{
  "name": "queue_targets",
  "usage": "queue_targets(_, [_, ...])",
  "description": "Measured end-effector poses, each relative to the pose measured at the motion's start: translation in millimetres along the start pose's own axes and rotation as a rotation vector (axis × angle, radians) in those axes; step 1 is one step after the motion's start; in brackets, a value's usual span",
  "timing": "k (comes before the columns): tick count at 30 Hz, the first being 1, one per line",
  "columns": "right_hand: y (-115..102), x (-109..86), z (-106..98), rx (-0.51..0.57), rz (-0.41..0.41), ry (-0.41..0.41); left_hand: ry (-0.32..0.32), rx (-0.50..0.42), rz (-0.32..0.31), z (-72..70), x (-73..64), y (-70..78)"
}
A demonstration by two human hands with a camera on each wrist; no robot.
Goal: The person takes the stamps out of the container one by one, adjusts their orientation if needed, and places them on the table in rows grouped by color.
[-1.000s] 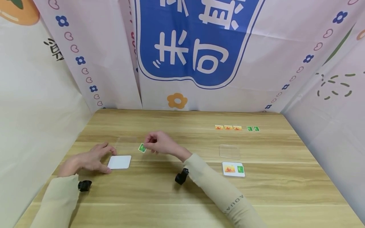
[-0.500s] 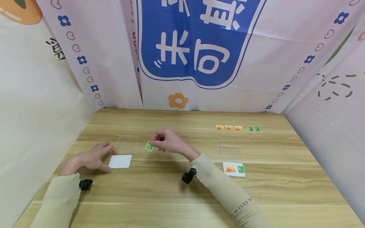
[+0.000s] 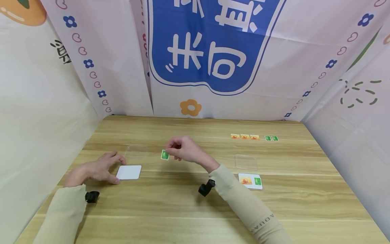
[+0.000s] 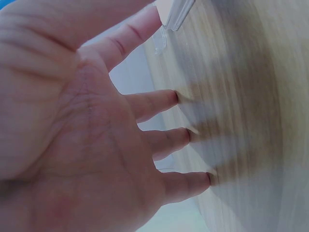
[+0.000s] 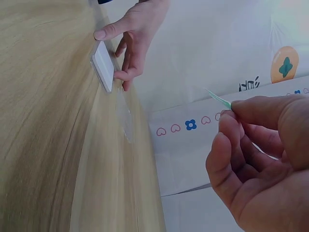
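Note:
My right hand (image 3: 188, 150) is raised above the middle of the table, pinching a small green sticker (image 3: 165, 155) with a pale border between thumb and forefinger. Seen edge-on in the right wrist view, the green sticker (image 5: 219, 99) is paper-thin. At the left, a flat white rectangular piece (image 3: 129, 172) with a clear edge lies on the wood. Fingers spread, my left hand (image 3: 99, 168) rests on the table beside it. Its thumb and forefinger tips touch the white piece's left corners, and the left wrist view shows the other fingertips on the wood.
A clear plastic plate (image 3: 136, 152) lies just behind the white piece. Farther right, another clear plate (image 3: 245, 162) sits behind a white piece (image 3: 250, 181) bearing an orange picture and a green one. Small orange stickers (image 3: 244, 136) and green stickers (image 3: 271, 138) line the back right.
My right hand has moved right and slightly back with the green sticker, away from the white piece. The left hand has stayed beside the white piece.

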State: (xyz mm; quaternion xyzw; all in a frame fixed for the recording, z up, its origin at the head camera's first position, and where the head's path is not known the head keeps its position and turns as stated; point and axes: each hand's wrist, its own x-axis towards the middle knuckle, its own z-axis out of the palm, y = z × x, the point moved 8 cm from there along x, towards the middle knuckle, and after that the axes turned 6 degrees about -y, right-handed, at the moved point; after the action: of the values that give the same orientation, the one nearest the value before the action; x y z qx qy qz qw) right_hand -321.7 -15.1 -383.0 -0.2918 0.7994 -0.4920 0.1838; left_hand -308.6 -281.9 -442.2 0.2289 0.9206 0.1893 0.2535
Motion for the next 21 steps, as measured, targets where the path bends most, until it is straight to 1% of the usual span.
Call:
queue_targets(6, [1.2, -5.4, -5.6, -0.014, 0.002, 0.006, 0.000, -0.006, 0.001, -0.3, -1.2, 1.4])
queue_targets(15, [1.7, -13.3, -21.8, -0.016, -0.015, 0.050, -0.003, -0.023, 0.000, -0.4, -1.3, 1.1])
queue_targets(21, [1.2, -21.8, -31.7, -0.010, -0.001, 0.074, -0.003, -0.015, 0.001, -1.2, -1.4, 1.7])
